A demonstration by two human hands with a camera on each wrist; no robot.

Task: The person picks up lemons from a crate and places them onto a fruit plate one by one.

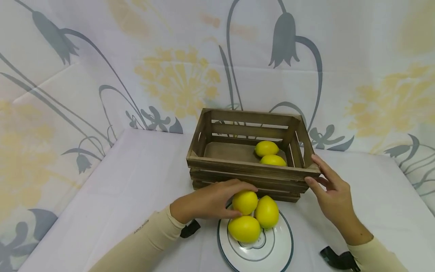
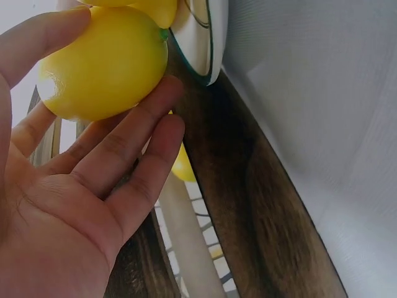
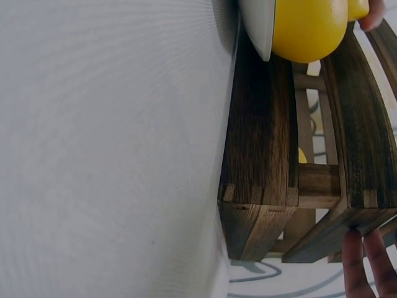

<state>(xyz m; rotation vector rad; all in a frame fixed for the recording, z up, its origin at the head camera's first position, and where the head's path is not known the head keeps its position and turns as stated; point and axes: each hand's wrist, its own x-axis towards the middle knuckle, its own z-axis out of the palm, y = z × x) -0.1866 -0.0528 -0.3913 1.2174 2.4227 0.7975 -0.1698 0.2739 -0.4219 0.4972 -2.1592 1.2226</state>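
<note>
My left hand (image 1: 212,200) holds a yellow lemon (image 1: 245,203) between thumb and fingers, over the back of a white plate (image 1: 276,251) with a dark rim. Two more lemons, one in front (image 1: 244,229) and one to the right (image 1: 267,212), lie on that plate. In the left wrist view the thumb presses one side of the held lemon (image 2: 105,65), with fingers round the other. Behind the plate stands a brown slatted wooden crate (image 1: 244,165). My right hand (image 1: 334,200) grips its front right corner, thumb on the front and fingertips at the side.
Inside the crate, toward its right end, lie two lemons (image 1: 266,149). A white cloth (image 1: 142,181) covers the table, and a flower-patterned curtain (image 1: 190,37) hangs behind the crate. Black devices are partly visible by both wrists.
</note>
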